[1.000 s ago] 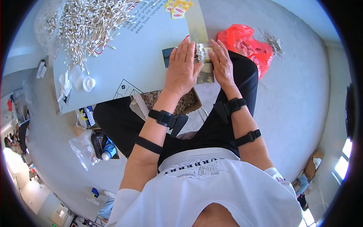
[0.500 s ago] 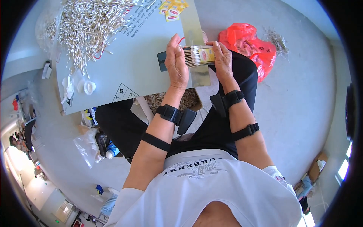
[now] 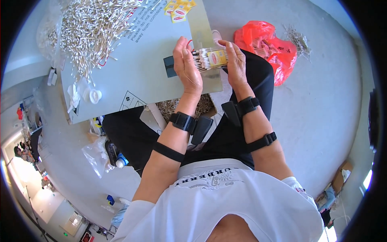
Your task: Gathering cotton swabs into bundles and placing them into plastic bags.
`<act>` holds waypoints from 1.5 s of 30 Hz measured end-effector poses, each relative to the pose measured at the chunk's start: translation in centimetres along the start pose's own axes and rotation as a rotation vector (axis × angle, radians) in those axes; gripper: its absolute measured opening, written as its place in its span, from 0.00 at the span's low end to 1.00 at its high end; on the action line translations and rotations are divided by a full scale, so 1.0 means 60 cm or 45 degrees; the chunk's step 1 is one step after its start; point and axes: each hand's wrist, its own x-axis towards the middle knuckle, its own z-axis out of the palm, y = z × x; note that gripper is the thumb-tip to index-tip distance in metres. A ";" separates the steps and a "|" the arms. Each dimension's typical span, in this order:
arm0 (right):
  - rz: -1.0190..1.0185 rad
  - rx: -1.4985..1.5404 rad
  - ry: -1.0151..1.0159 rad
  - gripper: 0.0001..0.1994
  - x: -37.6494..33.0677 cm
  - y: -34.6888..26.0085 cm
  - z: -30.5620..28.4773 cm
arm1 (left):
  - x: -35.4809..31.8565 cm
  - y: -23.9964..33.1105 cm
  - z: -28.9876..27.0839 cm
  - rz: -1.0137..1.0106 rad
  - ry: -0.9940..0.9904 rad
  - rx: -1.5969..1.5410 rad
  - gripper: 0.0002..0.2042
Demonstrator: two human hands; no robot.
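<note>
A bundle of cotton swabs (image 3: pixel 204 59) with a yellow label (image 3: pixel 217 58) lies level between my two hands, near the right edge of the board. My left hand (image 3: pixel 188 67) presses against the bundle's left end, fingers together and pointing away from me. Around the label's right end, my right hand (image 3: pixel 236 63) grips with the thumb on top. Some swabs stick out unevenly toward my left palm. Beside my left fingers shows a bit of red band (image 3: pixel 190 42). A dark green flat piece (image 3: pixel 169 66) lies on the board next to my left hand.
On the grey board (image 3: pixel 141 76) lie a big heap of loose swabs (image 3: pixel 94 30), yellow label cards (image 3: pixel 179 11) and a small white round container (image 3: pixel 95 96). Below its near edge, a box of swabs (image 3: pixel 201 105) shows. A red plastic bag (image 3: pixel 278 52) sits on the floor at right.
The swabs on the bundle's left side now reach nearer my left palm, their tips more staggered. Both hands keep their hold and have shifted only slightly.
</note>
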 end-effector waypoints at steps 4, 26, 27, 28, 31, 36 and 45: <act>0.079 0.032 0.024 0.21 0.002 0.009 -0.007 | -0.003 -0.001 0.009 -0.086 -0.040 -0.129 0.29; 0.624 1.169 -0.239 0.20 0.028 0.081 -0.093 | -0.058 -0.037 0.033 0.042 -0.118 0.387 0.30; 0.678 1.117 -0.191 0.22 0.030 0.089 -0.102 | -0.062 -0.036 0.033 0.060 -0.120 0.354 0.30; 0.724 1.057 -0.137 0.23 0.030 0.092 -0.107 | -0.065 -0.031 0.034 0.076 -0.129 0.312 0.29; 0.741 0.984 -0.100 0.24 0.034 0.080 -0.092 | -0.061 -0.028 0.031 0.039 -0.099 0.264 0.30; 0.690 0.845 0.062 0.28 0.011 0.049 -0.045 | -0.061 -0.030 0.036 0.017 -0.029 0.282 0.30; 0.642 0.513 -0.139 0.35 0.002 -0.004 -0.019 | -0.060 -0.087 0.059 0.159 0.022 0.554 0.33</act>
